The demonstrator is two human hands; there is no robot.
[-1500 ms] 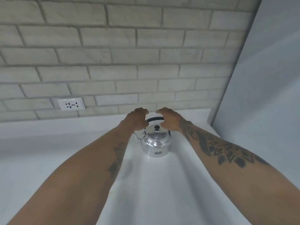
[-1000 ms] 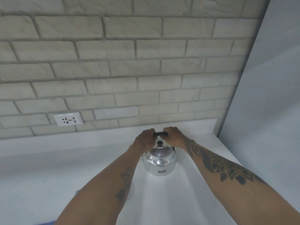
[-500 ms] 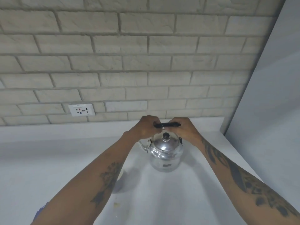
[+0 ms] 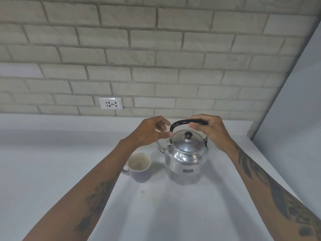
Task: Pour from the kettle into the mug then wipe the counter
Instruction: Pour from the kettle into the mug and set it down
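Gripping the kettle handle with the right hand; left hand loose, open beside it. Kettle upright on desk, right of empty-looking mug. Pouring, wiping both pending.

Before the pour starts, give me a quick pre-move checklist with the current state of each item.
1. Grip on kettle handle: ok; the right hand is wrapped round its right end.
2. Left hand clear of the pour path: not ok; it hangs open by the handle's left end, above the spout.
3. Mug upright, mouth open: ok; it stands left of the kettle.
4. Spout facing the mug: ok; it points left.
5. Lid seated: ok; it sits flat on the kettle.
6. Wiping cloth ready: cannot tell; none is in view. A small spot marks the counter.
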